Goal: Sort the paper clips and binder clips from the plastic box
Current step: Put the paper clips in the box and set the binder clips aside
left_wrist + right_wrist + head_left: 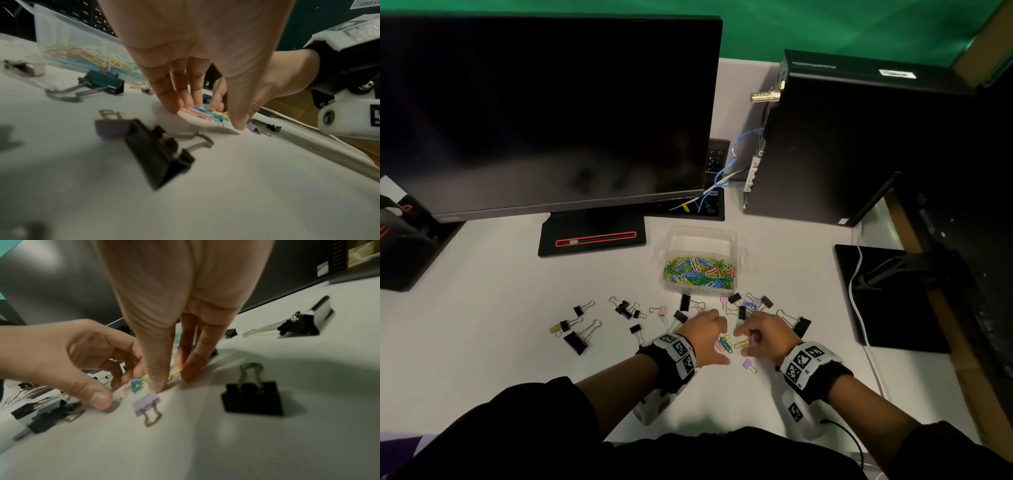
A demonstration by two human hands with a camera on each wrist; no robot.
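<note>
My left hand (703, 337) and right hand (765, 334) meet over a small heap of coloured wire paper clips (724, 343) on the white desk (482, 342), at 6 o'clock from the clear plastic box (700, 240). Left fingers (174, 104) are straight, tips down on the heap, thumb planted beside it: raking, nothing held. Right fingertips (189, 373) and thumb press the desk at the heap's other edge, a yellow clip between them; whether it is pinched I cannot tell.

Step, I judge: gathering stray paper clips; the box already holds a bed of coloured paper clips (698, 272). Black and pastel binder clips (625, 308) lie scattered from 9 to 3 o'clock of my hands; a lilac binder clip (146, 403) is just beside my right thumb.

Next move calls for squeezing the heap together, lifting it without snagging that lilac clip, and carrying it to 12 o'clock into the box.

Writing: black-and-white square markers on both wristbands (804, 363); white label on the black computer tower (825, 137), unreadable.
</note>
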